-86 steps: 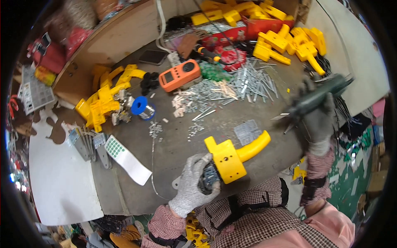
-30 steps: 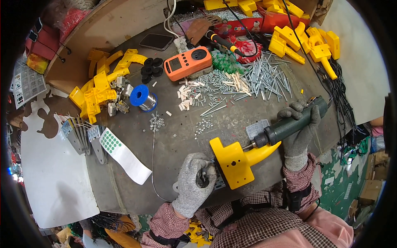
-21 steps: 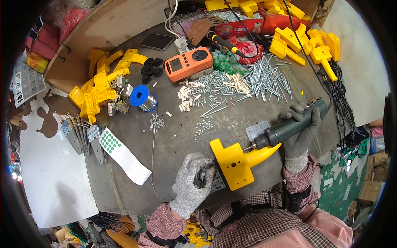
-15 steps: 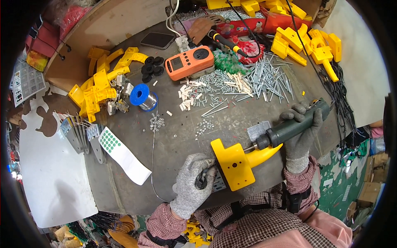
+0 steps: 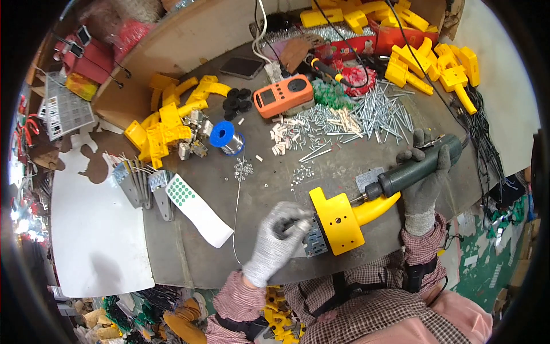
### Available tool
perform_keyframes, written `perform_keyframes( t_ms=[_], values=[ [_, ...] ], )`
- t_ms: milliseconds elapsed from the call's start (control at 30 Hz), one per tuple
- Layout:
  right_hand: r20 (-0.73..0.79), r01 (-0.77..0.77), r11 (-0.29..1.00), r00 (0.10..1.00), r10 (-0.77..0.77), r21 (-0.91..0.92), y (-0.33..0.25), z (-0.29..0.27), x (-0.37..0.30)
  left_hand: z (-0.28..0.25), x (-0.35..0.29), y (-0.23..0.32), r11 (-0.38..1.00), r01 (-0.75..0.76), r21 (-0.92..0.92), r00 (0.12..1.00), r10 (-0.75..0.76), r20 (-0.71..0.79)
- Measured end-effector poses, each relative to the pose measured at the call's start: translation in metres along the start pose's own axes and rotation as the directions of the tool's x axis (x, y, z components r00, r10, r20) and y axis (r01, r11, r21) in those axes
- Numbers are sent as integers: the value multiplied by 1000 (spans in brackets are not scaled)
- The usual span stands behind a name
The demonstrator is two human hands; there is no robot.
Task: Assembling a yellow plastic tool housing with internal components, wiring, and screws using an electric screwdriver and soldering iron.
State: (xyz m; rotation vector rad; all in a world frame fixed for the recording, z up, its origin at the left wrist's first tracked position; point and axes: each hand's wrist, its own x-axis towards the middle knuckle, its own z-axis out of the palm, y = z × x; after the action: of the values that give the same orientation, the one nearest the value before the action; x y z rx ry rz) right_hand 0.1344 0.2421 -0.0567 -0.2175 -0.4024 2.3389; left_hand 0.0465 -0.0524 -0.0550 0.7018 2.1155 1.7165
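My right hand (image 5: 423, 200), in a grey glove, grips a dark green electric screwdriver (image 5: 421, 167) lying slantwise over the bench. Its bit points left and meets a yellow plastic housing (image 5: 339, 223) with a curved handle, near where the handle starts. At the housing's left edge is my left hand (image 5: 278, 238), also gloved, with thumb and fingers pinched together. Whatever may be between those fingertips is too small to make out. Beside that hand, a grey metal plate with slots (image 5: 315, 239) shows against the housing's dark left side.
Beyond the hands lie loose screws (image 5: 385, 117), small washers (image 5: 243, 169) and a blue solder spool (image 5: 227, 137). An orange meter-like box (image 5: 283, 96) stands farther back. Yellow housings (image 5: 163, 135) are heaped left and far right. A white sticker strip (image 5: 200, 213) lies left; black cables (image 5: 484, 135) hang right.
The whole view has shifted, so the bench things appear farther right. My left hand's fingers have drawn into a pinch, and more of the slotted plate shows. The screwdriver stays at the housing.
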Motion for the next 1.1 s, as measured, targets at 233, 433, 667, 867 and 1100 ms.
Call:
perform_keyframes(
  t_ms=[233, 433, 667, 867, 1100],
  values=[
    [184, 57, 983, 979, -89, 172, -26, -25, -18, -51, 55, 6, 49, -318, 947, 940, 144, 308],
    [86, 83, 988, 992, -94, 128, -18, -20, -35, -55, 81, 14, 226, -101, 969, 991, -60, 117],
    [84, 81, 991, 992, -91, 108, -21, -27, -36, -50, 64, 6, 338, -141, 931, 990, 72, 124],
    [102, 58, 988, 992, -72, 141, -21, -29, -35, -45, 76, 7, -13, -317, 948, 948, 20, 317],
    [61, 74, 988, 995, -83, 138, -19, -26, -37, -30, 54, 10, 317, -254, 914, 957, 218, 191]
  ],
)
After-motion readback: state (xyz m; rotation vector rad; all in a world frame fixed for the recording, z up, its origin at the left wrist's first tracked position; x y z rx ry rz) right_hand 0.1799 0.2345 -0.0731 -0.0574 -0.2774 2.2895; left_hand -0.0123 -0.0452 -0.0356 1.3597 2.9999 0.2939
